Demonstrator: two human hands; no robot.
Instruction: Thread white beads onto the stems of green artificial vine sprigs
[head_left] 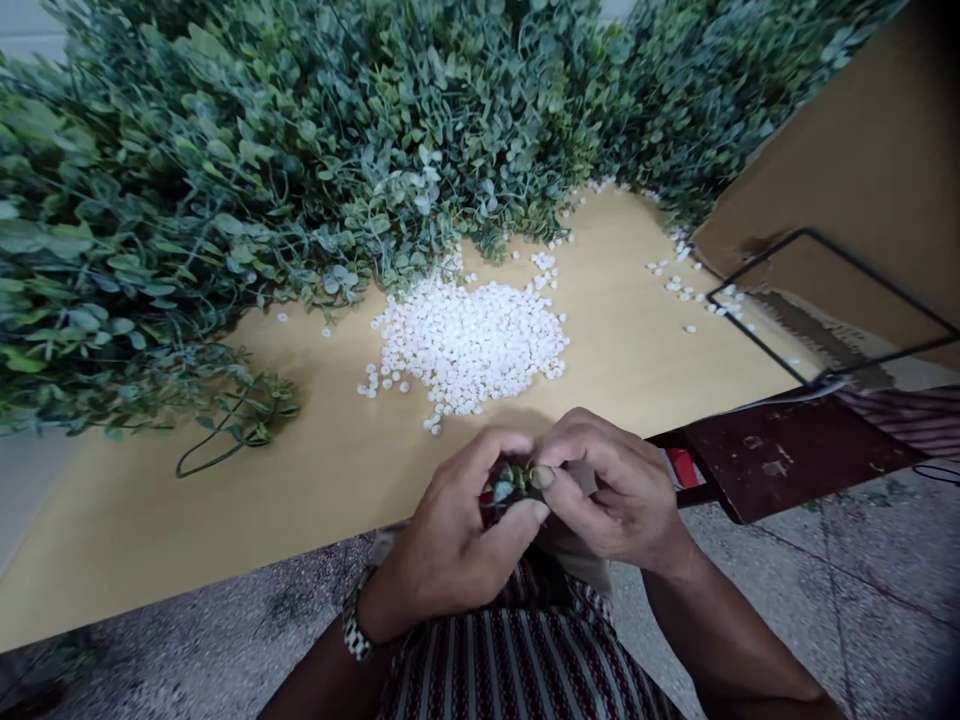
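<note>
Both hands meet at the table's front edge, close to my body. My left hand [469, 535], with a checkered band on its wrist, is closed around a small leafy sprig [512, 484] of artificial greenery. My right hand [619, 490] pinches the right end of that sprig between thumb and forefinger. Whether a small part sits in the right fingertips is hidden. Just beyond the hands lies a heap of small white plastic rings [480, 345]. Some red shows behind the sprig by the left palm.
A large mass of artificial foliage [315, 150] fills the back and left of the tan table [322, 500]. A loose sprig [255, 410] with a looped stem lies at left. At right stand a cardboard piece [847, 170], a black wire frame [832, 300] and a dark red stool [802, 450].
</note>
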